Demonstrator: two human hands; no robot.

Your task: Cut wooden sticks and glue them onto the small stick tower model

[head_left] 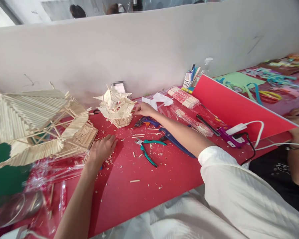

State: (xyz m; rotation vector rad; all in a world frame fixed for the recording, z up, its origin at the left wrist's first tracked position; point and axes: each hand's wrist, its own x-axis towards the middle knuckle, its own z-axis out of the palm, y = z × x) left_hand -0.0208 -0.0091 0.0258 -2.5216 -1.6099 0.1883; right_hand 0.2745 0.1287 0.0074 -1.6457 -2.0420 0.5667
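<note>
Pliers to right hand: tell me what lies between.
In the head view, the glue gun and a few thin sticks lie between the pliers and the right hand.

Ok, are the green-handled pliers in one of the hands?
No, the pliers lie on the red tabletop, apart from the left hand and the right hand.

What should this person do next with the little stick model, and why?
Perhaps bring the left hand over to steady the little stick model: the right hand's fingertips are at its right-hand edge, while the left hand is apart from it, beside the larger stick model.
</note>
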